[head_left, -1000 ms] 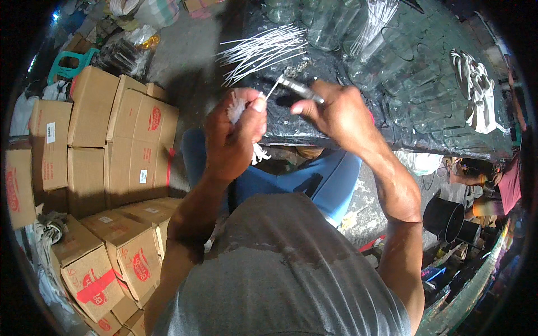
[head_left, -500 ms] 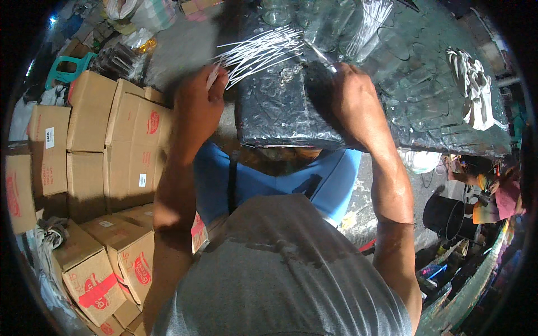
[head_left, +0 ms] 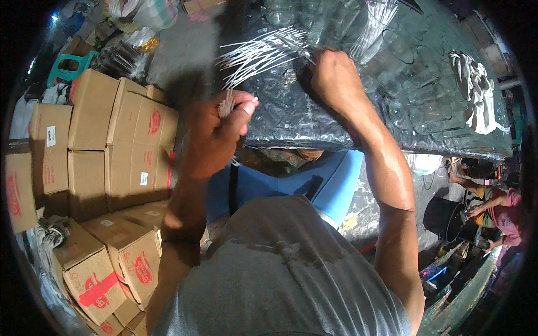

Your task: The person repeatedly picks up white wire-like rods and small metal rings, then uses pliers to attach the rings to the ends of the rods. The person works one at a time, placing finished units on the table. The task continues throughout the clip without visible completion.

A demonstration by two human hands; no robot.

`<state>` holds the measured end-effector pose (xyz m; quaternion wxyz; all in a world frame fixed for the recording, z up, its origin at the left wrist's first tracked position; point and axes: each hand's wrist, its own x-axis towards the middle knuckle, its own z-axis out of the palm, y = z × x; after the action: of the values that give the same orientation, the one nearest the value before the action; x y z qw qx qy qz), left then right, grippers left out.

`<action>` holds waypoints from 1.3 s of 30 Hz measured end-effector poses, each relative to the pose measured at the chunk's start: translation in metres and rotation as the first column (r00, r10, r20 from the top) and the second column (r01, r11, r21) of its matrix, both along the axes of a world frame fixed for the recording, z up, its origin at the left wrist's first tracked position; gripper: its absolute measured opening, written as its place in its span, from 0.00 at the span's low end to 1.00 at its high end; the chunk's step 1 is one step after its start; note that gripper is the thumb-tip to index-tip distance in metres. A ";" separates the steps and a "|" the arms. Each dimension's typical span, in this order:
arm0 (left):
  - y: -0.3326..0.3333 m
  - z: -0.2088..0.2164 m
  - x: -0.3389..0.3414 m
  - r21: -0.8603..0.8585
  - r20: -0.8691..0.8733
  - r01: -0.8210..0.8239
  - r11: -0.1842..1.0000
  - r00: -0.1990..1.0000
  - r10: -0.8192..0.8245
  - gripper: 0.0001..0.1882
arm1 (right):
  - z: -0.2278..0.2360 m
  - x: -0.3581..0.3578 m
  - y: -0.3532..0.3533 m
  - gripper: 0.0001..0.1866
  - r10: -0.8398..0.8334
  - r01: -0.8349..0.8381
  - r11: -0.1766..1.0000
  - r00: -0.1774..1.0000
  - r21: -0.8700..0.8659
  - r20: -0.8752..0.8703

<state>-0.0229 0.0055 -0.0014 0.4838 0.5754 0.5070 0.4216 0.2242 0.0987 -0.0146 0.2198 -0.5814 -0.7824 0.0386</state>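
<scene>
Over the near left corner of the black plastic-covered table, my left hand is closed around a bundle of thin white strands. A small white tip sticks out between its thumb and forefinger. More stiff white strands, like candle wicks, lie in a loose pile just beyond. My right hand grips a slender metal tool with two thin arms, like tweezers. Its tip points left over the pile. A little heap of small shiny pieces lies on the table between my hands.
Clear glass jars cover the table's right and far parts. Another bundle of white strands and a white cloth lie there. Cardboard boxes are stacked at my left. A person works beside a black bucket at the right.
My left hand has come nearer and to the right, and its bundle with it. The right hand has moved left, bringing the metal tool over the white strands. The person at the right has shifted.
</scene>
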 end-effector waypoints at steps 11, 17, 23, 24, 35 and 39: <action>-0.015 -0.008 0.035 -0.139 0.395 0.133 0.981 0.916 -0.068 0.06 | 0.022 -0.028 -0.097 0.03 -0.150 -0.327 0.894 0.426 -0.307 -0.892; -0.018 -0.009 0.041 -0.078 0.368 0.119 0.990 0.926 -0.082 0.06 | 0.011 -0.034 -0.104 0.05 -0.147 -0.324 0.906 0.365 -0.273 -0.919; -0.019 -0.004 0.041 -0.093 0.330 0.113 0.989 0.941 -0.077 0.06 | 0.007 -0.033 -0.106 0.05 -0.101 -0.336 0.913 0.365 -0.232 -0.926; -0.019 -0.004 0.041 -0.086 0.318 0.112 0.990 0.945 -0.080 0.06 | 0.007 -0.034 -0.107 0.05 -0.094 -0.331 0.917 0.366 -0.224 -0.926; -0.018 0.005 0.037 -0.208 0.368 0.144 0.968 0.928 -0.059 0.06 | -0.006 -0.029 -0.104 0.08 0.171 -0.273 0.962 0.564 0.013 -0.807; -0.018 0.001 0.038 -0.156 0.419 0.122 0.980 0.907 -0.046 0.06 | 0.003 -0.028 -0.101 0.08 0.265 -0.244 0.960 0.615 0.140 -0.743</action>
<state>0.0153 -0.0126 -0.0005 0.6474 0.4488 0.4037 0.4653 0.1961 -0.0023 -0.0120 0.5241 -0.3931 -0.6946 0.2973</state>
